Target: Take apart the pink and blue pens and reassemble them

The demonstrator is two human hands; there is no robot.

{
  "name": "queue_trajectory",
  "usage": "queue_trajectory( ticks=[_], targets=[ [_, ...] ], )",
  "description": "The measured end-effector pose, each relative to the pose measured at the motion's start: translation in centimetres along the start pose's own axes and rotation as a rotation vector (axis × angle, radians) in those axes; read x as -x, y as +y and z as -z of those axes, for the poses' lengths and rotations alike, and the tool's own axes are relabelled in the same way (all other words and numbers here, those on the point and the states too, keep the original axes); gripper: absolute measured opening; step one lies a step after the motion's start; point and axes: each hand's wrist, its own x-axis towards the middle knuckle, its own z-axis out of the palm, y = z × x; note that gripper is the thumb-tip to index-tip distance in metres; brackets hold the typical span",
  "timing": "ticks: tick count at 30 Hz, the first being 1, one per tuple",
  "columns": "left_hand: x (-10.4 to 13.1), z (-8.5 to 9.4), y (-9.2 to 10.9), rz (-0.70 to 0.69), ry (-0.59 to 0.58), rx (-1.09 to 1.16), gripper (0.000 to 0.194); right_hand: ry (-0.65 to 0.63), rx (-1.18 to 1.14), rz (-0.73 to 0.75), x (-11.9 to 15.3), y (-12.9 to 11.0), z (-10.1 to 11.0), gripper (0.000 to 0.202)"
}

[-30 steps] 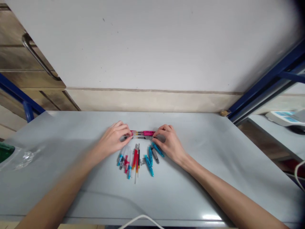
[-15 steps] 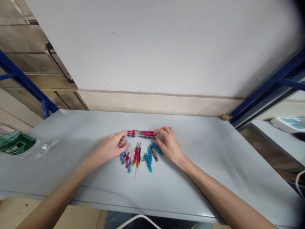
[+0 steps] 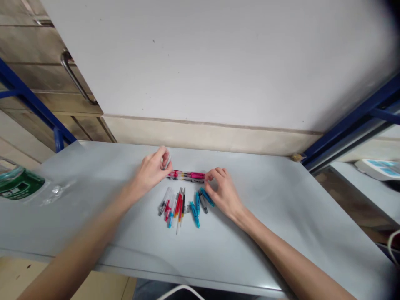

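My left hand (image 3: 155, 167) is raised just past the left end of the row of assembled pens (image 3: 187, 176), its fingers pinched on a clear pen barrel (image 3: 168, 161). At the row's right end, my right hand (image 3: 220, 187) has its thumb and forefinger curled together by the pen tips; what they grip, if anything, is hidden. Nearer to me lie clear barrels with coloured grips (image 3: 171, 208), red and black refills (image 3: 179, 202), and several blue and gray pen parts (image 3: 197, 204), with tiny parts between them.
A green-labelled plastic jar (image 3: 20, 183) and crumpled clear plastic (image 3: 56, 191) are at the left of the gray table (image 3: 243, 254). Blue metal posts flank both sides. The wall runs along the back edge. A white cable hangs at the front.
My left hand has moved up and away from the loose barrels, and a clear barrel now shows in its fingers. The blue-ended barrel at the pile's left is gone. My right hand stays almost in place.
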Motion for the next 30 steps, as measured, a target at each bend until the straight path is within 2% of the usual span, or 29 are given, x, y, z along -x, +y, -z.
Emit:
queue_trajectory(
  ticks=[4, 7, 10, 14, 23, 30],
  targets=[
    [1.3, -1.8, -0.8, -0.039, 0.088, 0.084, 0.012, -0.091, 0.071, 0.029, 0.1, -1.0, -0.3, 0.009],
    [1.9, -2.6, -1.0, -0.161, 0.180, 0.053, 0.008, -0.166, 0.093, 0.050, -0.1, -1.9, -0.5, 0.014],
    [2.3, -3.2, -0.7, -0.300, 0.192, 0.023, 0.006, -0.250, 0.037, 0.076, -0.4, -3.1, -0.6, 0.015],
    [2.7, -3.6, -0.4, -0.388, 0.239, 0.034, 0.012, -0.351, 0.036, 0.066, -1.1, -4.3, -0.9, 0.012],
    [2.6, -3.0, -1.6, -0.439, 0.246, 0.055, 0.017, -0.426, 0.082, -0.074, -3.1, -4.6, -1.1, 0.017],
    [2.7, -2.8, -1.1, -0.445, 0.235, 0.090, 0.016, -0.432, 0.219, -0.043, -2.8, -5.8, -2.0, 0.030]
  ],
)
